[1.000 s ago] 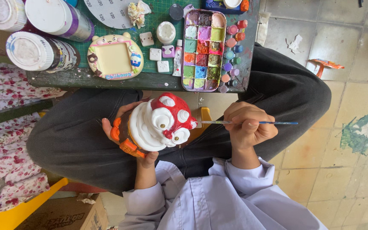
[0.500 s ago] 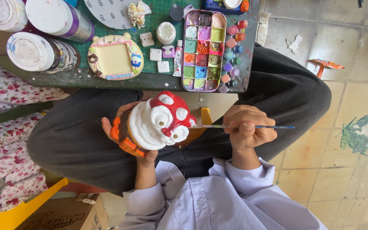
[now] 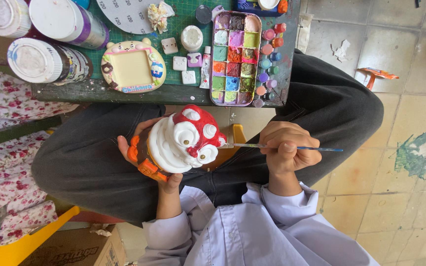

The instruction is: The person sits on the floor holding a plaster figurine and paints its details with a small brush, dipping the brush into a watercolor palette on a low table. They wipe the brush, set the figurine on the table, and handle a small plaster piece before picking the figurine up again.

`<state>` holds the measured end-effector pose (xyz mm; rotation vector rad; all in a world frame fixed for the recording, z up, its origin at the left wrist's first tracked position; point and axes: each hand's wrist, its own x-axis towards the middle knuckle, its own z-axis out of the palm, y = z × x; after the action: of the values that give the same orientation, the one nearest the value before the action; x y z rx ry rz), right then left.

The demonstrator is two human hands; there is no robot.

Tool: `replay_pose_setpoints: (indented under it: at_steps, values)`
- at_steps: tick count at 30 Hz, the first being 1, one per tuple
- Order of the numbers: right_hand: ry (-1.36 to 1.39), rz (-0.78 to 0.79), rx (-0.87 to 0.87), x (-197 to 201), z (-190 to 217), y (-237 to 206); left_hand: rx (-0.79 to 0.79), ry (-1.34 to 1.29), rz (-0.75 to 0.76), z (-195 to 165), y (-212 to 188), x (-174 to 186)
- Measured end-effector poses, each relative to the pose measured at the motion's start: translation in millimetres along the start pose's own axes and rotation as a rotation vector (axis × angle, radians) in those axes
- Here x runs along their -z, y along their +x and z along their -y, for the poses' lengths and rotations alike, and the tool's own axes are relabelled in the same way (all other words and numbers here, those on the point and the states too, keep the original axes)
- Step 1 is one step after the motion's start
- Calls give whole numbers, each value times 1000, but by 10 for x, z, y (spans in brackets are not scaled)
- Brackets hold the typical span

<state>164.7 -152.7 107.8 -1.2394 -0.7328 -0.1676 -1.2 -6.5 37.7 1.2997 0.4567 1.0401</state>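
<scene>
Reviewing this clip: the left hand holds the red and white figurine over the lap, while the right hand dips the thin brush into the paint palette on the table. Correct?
Not quite. In the head view, the right hand holds the thin brush with its tip at the red and white figurine, not in the paint palette. The left hand does hold the figurine over the lap.

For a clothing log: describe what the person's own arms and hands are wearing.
Both hands are bare: no gloves, rings or watch show on the left hand or the right hand. Each forearm comes out of a loose, pale lavender-white shirt sleeve, the left sleeve and the right sleeve both ending in a plain cuff at the wrist. The shirt is a light woven fabric with a stitched front seam.
</scene>
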Motion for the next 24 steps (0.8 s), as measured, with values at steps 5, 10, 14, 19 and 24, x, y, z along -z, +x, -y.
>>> replay_pose_setpoints:
  at_steps: [5, 10, 14, 19, 24]
  values:
    - [55, 25, -7, -14, -3, 2, 7, 7, -9, 3, -8, 11]
    - [15, -14, -3, 5, -10, -18, 1, 27, 2, 23, -20, 37]
    - [24, -24, 18, 11, -11, -18, -3, 36, 9, 48, -35, 57]
    - [18, 30, 21, -12, -5, 7, 4, 56, -8, 87, -52, 83]
    - [45, 100, 8, -42, 9, 8, 23, 64, -11, 102, -63, 111]
